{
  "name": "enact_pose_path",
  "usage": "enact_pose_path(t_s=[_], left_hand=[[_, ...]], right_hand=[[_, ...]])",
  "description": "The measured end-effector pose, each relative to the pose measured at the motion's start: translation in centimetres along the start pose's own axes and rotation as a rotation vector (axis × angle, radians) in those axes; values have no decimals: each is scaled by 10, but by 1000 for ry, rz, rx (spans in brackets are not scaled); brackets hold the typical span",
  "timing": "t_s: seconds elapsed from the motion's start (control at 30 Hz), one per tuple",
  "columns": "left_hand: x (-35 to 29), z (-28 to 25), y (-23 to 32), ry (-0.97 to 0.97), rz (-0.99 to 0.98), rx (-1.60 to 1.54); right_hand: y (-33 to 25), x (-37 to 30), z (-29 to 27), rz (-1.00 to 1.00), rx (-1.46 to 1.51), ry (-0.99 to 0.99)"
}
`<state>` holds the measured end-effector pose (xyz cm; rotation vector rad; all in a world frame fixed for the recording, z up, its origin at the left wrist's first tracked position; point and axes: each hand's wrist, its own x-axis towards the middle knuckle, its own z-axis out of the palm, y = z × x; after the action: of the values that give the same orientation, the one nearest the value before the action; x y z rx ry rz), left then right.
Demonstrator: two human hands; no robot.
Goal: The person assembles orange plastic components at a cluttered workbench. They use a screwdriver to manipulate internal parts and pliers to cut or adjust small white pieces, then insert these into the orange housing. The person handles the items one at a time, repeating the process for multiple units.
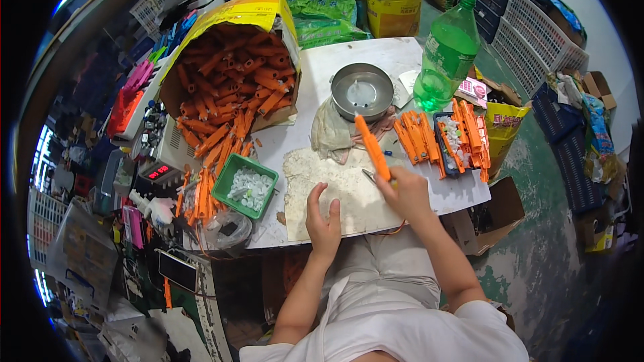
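Note:
My right hand (406,194) is closed round the lower end of a long orange plastic piece (371,145) with a pale tip. That tip points up toward a round metal bowl (363,90) holding a few small dark bits. My left hand (323,222) is empty, fingers apart, over the near edge of a worn pale board (312,188). To its left stands a green tray (245,186) of small whitish translucent parts. Several orange pieces (417,137) lie in a row to the right, beside a dark tray (451,144) of white parts and more orange pieces.
A yellow carton (265,3) on its side spills many orange pieces at the left. A tall green bottle (447,53) stands at the back right. A crumpled cloth (332,133) lies below the bowl. An open cardboard box (493,218) sits below the table's right edge.

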<state>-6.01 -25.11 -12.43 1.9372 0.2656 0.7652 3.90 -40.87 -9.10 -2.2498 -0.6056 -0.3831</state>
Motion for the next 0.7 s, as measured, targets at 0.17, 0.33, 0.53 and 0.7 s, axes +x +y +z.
enact_pose_path(t_s=[0.17,0.33,0.53,0.7], left_hand=[[4,6,0,-103,27,81],[0,2,-3,-88,24,87],[1,3,-3,-104,128,132],[1,3,-3,-88,178,155]], right_hand=[[36,43,14,90,-185,-65],[36,42,22,127,-191,-115],[34,42,19,178,-199,-141],[36,41,19,178,-197,-126]])
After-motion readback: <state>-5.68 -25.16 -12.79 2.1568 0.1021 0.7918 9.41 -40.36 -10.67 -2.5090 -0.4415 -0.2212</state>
